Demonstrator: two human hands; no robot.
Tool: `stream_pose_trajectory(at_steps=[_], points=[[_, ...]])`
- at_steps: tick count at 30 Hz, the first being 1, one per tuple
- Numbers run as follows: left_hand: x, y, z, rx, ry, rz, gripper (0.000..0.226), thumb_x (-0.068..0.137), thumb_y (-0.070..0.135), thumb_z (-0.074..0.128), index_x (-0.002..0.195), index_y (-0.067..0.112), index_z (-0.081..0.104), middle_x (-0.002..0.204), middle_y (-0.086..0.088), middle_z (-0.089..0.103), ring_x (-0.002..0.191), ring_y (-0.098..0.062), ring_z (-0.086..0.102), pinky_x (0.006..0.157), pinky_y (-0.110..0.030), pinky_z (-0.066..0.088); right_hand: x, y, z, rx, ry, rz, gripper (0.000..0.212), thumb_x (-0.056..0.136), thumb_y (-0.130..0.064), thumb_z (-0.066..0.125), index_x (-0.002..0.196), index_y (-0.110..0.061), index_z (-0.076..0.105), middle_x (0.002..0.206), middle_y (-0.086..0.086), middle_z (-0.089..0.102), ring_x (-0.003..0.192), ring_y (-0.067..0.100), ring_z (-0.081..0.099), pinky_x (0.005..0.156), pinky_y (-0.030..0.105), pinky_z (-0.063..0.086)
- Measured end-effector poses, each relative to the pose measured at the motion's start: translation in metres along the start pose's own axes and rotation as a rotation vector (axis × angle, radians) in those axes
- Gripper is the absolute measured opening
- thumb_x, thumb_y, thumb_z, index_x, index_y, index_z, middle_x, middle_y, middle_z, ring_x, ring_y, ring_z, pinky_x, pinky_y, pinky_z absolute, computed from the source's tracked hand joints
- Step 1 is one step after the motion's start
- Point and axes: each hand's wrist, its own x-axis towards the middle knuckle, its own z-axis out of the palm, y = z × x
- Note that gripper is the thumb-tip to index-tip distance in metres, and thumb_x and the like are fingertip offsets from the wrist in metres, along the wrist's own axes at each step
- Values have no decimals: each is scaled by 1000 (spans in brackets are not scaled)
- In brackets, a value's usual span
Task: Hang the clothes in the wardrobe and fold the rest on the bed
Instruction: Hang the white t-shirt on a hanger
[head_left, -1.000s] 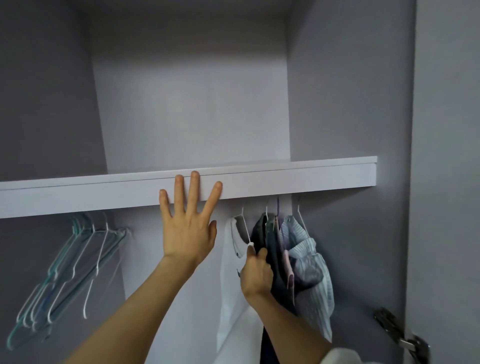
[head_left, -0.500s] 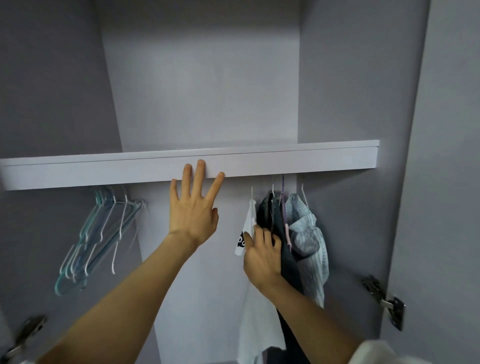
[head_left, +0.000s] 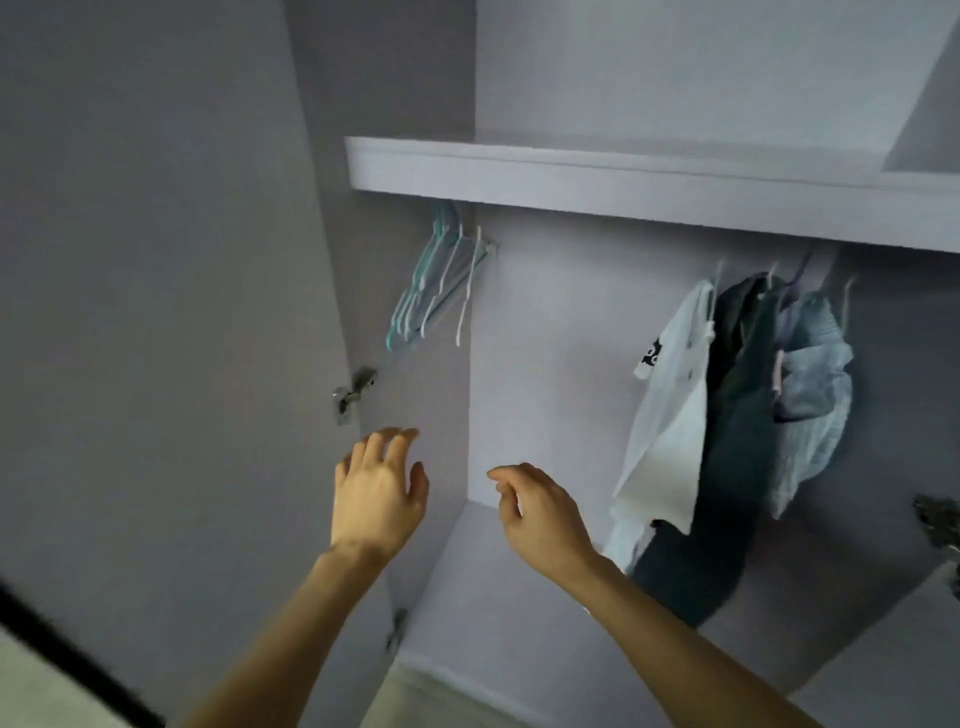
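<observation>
Our left hand (head_left: 376, 499) and right hand (head_left: 540, 512) hover empty at lower centre, fingers loosely curled. Clothes (head_left: 737, 410) hang at right under the shelf (head_left: 597, 174); bare hangers (head_left: 436, 280) cluster upper left.

Wardrobe panels (head_left: 545, 364): smooth matt lilac-grey laminate in front of me.
Empty hangers (head_left: 436, 291): thin, pale teal and white, glossy.
Hinge (head_left: 353, 395): shiny metal.
White T-shirt (head_left: 670, 415): soft cloth.
Striped shirt (head_left: 810, 395): crumpled light-blue cloth.
</observation>
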Motion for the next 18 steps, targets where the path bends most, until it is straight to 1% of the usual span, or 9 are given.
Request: stream_pose_trajectory(at_steps=[2, 6, 8, 10, 12, 14, 16, 17, 18], points=[[-39, -39, -7, 65, -30, -156, 40, 91, 23, 54, 130, 17, 53, 132, -6, 52, 119, -30, 47, 99, -40, 34, -2, -28, 36, 60, -124, -68, 29, 93, -9, 46, 117, -11, 61, 113, 6, 63, 103, 25, 59, 85, 33, 45], [-108, -96, -29, 132, -3, -444, 43, 92, 28, 49, 135, 22, 47, 136, 0, 49, 122, -24, 46, 100, -34, 34, -12, -79, 102, 134, -350, -208, 30, 91, -7, 48, 117, -9, 62, 117, 9, 60, 107, 26, 58, 88, 32, 43], [-155, -122, -48, 177, 34, -632, 43, 93, 28, 47, 136, 23, 46, 136, 1, 49, 123, -22, 46, 100, -32, 34, -25, -110, 142, 172, -521, -338, 30, 92, -8, 47, 118, -10, 62, 117, 7, 60, 108, 24, 58, 89, 30, 43], [-200, -137, -61, 189, 58, -781, 42, 94, 28, 46, 136, 23, 46, 137, 3, 48, 123, -20, 47, 99, -31, 35, -43, -135, 169, 215, -654, -448, 29, 93, -9, 47, 117, -11, 63, 117, 5, 62, 107, 23, 59, 89, 28, 44], [-266, -144, -80, 235, 133, -1006, 41, 96, 29, 44, 136, 23, 45, 138, 4, 48, 123, -18, 48, 100, -30, 37, -73, -172, 199, 273, -836, -614, 27, 94, -11, 47, 116, -11, 64, 116, 4, 63, 103, 23, 61, 87, 28, 45], [-322, -141, -97, 262, 179, -1183, 40, 96, 29, 43, 136, 24, 45, 138, 5, 48, 123, -17, 47, 99, -29, 37, -101, -205, 219, 302, -955, -743, 27, 94, -11, 47, 114, -12, 65, 113, 5, 64, 99, 25, 62, 85, 30, 46], [-366, -135, -109, 305, 238, -1334, 41, 95, 27, 44, 135, 24, 46, 138, 4, 48, 123, -19, 48, 97, -30, 39, -126, -236, 229, 322, -1053, -855, 26, 94, -10, 47, 113, -12, 65, 113, 6, 65, 100, 26, 62, 86, 32, 46], [-405, -118, -124, 341, 279, -1467, 41, 94, 26, 45, 135, 24, 46, 138, 3, 48, 123, -20, 48, 95, -31, 40, -159, -261, 237, 342, -1134, -945, 26, 94, -10, 47, 113, -13, 65, 115, 6, 65, 101, 26, 62, 87, 33, 46], [-410, -116, -127, 351, 308, -1480, 42, 94, 27, 45, 136, 24, 45, 138, 3, 48, 123, -20, 48, 94, -32, 41, -162, -268, 239, 324, -1157, -955, 27, 94, -10, 47, 114, -13, 65, 117, 6, 64, 102, 27, 62, 88, 33, 46]])
